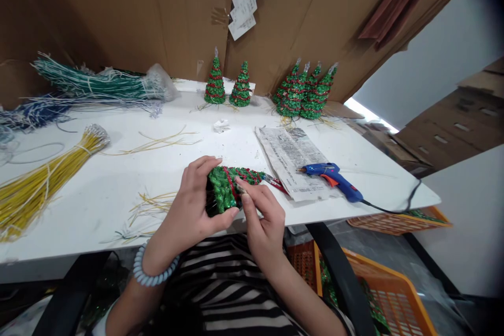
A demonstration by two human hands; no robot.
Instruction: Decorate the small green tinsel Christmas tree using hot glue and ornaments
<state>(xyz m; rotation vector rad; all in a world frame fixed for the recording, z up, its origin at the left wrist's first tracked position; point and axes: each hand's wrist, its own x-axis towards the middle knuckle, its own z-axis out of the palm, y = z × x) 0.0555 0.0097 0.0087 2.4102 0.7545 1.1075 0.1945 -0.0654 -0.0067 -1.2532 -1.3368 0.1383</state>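
Note:
A green tinsel tree with red garland (225,187) lies on its side near the table's front edge, its wide base toward the left. My left hand (192,205) is wrapped round the base end, thumb below and fingers above. My right hand (263,210) pinches at the tree's near side with thumb and forefinger; something small and pale shows at the fingertips, too small to name. Just beyond the tree's tip lies a red-handled tool (275,182), partly on a folded printed paper (299,160).
A blue glue gun (334,177) rests at the right, its cord running off the edge. Finished trees (214,84) stand along the back. Yellow wire bundle (55,181) and green wire bundle (102,84) lie left. Orange crates (394,294) sit below right.

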